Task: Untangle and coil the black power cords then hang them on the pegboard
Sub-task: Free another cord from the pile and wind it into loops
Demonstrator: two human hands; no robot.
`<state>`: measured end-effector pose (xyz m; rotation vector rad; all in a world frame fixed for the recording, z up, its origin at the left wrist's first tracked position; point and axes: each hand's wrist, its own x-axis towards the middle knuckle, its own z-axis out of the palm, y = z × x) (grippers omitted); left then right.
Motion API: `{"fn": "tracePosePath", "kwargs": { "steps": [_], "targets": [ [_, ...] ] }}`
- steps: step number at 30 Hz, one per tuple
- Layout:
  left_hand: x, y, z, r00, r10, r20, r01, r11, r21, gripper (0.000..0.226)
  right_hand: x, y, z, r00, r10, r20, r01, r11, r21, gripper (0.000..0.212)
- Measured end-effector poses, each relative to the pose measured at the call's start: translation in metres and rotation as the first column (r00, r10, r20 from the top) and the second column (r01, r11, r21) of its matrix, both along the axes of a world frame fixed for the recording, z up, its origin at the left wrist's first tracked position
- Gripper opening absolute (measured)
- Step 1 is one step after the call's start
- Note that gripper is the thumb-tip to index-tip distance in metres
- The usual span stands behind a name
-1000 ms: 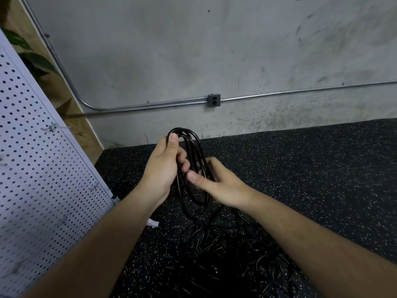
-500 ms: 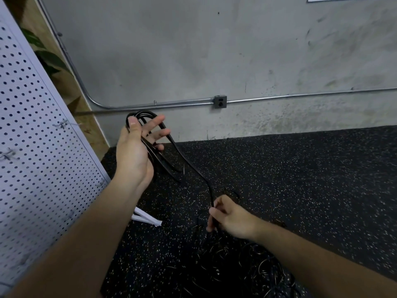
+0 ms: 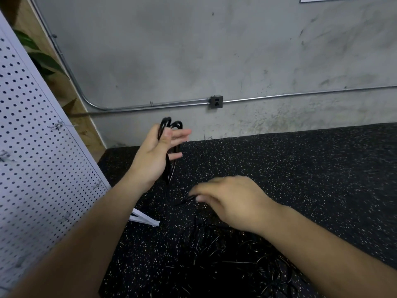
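Left hand [image 3: 154, 155] thumb-clamps coiled cord [image 3: 165, 123], fingers splayed; right hand [image 3: 232, 203] blurred at trailing strand [image 3: 167, 190], grip unclear. Pegboard [image 3: 32, 147] edge beside left forearm; floor mat [image 3: 300, 168] open rightward.

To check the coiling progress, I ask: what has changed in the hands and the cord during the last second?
The right hand left the coil, dropped to grip the loose strand and now lifts it back. The left hand drew the coil leftward, still holding it. The pile of cords and pegboard stayed.
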<state>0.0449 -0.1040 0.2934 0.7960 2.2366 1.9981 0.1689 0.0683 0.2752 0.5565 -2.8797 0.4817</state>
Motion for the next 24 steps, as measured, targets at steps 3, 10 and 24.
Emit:
{"fn": "tracePosePath", "kwargs": {
  "steps": [3, 10, 24],
  "targets": [
    [0.009, 0.006, -0.002, 0.993, -0.116, 0.031, 0.119, 0.987, -0.107, 0.032, -0.004, 0.003, 0.009, 0.982, -0.179, -0.065, 0.176, 0.983, -0.048, 0.036],
    [0.026, 0.022, -0.014, 0.93, -0.308, 0.198, 0.344, 0.921, -0.184, 0.04, -0.013, 0.009, 0.021, 0.876, -0.476, -0.084, 0.464, 0.877, -0.127, 0.064],
    [0.011, 0.018, -0.008, 0.885, -0.236, 0.402, 0.179, 0.968, 0.175, 0.032, -0.029, 0.045, -0.022, 0.951, -0.128, 0.281, 0.308, 0.452, -0.837, 0.02]
  ]
}}
